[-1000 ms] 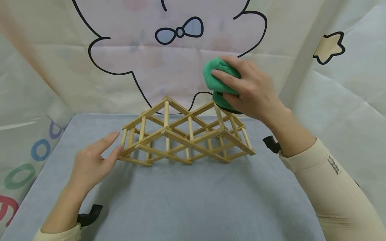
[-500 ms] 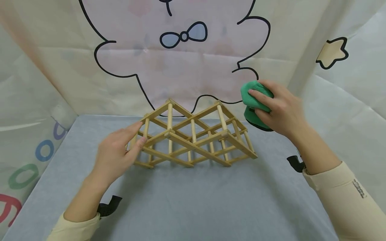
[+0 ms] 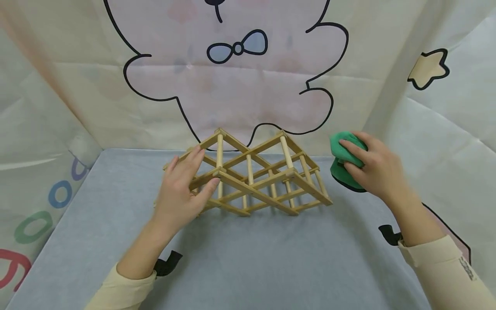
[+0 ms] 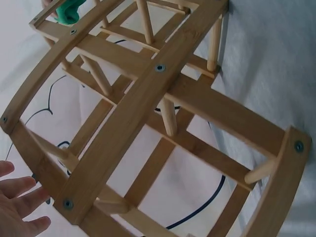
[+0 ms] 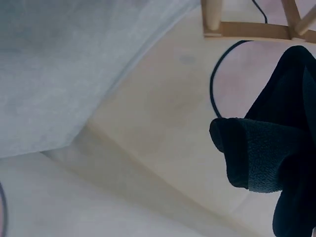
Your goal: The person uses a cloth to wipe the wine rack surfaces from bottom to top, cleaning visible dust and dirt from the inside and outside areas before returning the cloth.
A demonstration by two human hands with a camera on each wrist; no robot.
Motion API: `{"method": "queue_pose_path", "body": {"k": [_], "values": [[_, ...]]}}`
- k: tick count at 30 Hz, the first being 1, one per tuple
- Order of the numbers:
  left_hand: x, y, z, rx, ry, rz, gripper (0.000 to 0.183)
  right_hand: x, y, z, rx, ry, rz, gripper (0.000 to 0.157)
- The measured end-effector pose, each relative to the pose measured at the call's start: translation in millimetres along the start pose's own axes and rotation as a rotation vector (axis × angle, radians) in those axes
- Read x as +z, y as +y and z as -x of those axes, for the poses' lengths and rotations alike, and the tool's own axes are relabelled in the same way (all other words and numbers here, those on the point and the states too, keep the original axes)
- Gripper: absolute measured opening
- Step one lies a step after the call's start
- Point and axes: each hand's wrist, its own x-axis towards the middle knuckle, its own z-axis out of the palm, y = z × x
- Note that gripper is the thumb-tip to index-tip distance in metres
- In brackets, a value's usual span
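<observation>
A light wooden lattice rack (image 3: 252,190), built of crossed slats and round dowels, stands on the cloth-covered table. My left hand (image 3: 179,196) is at the rack's left part, fingers spread and loosely bent, hiding some slats. In the left wrist view, its fingers (image 4: 22,190) are beside a corner of the rack (image 4: 121,133); whether they touch it I cannot tell. My right hand (image 3: 381,170) grips a folded green cloth (image 3: 342,148) off to the right, apart from the rack. In the right wrist view the cloth (image 5: 269,153) looks nearly black, and the hand is hidden.
Blue-grey fabric covers the table (image 3: 263,258). Behind it hangs a pale curtain (image 3: 248,92) with a cartoon drawing. More printed sheeting encloses the left side (image 3: 31,172) and the right side (image 3: 457,129).
My left hand has moved right along the rack from its left end. The right hand has carried the green cloth away from the rack's top, rightward and down.
</observation>
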Motion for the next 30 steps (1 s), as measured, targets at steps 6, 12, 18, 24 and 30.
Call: {"method": "queue_pose_path", "body": {"k": [6,12,18,24,30], "values": [[15.5,3.7,-1.2,-0.015,-0.014,0.032,0.073,10.5,5,25,0.070,-0.010,-0.001,0.047],[27.7,5.4,-2.4,-0.008,0.029,0.066,0.067,21.7,9,45,0.102,-0.018,-0.009,0.046],[35.3,10.3,-4.0,-0.064,0.020,0.083,0.058,26.0,12,63,0.135,-0.048,-0.016,0.050],[38.5,12.6,-5.4,-0.089,0.039,0.090,0.052,31.9,12,75,0.178,-0.082,-0.021,0.054],[41.0,11.1,-9.6,-0.053,0.045,0.058,0.050,36.4,12,81,0.202,-0.090,-0.024,0.053]]}}
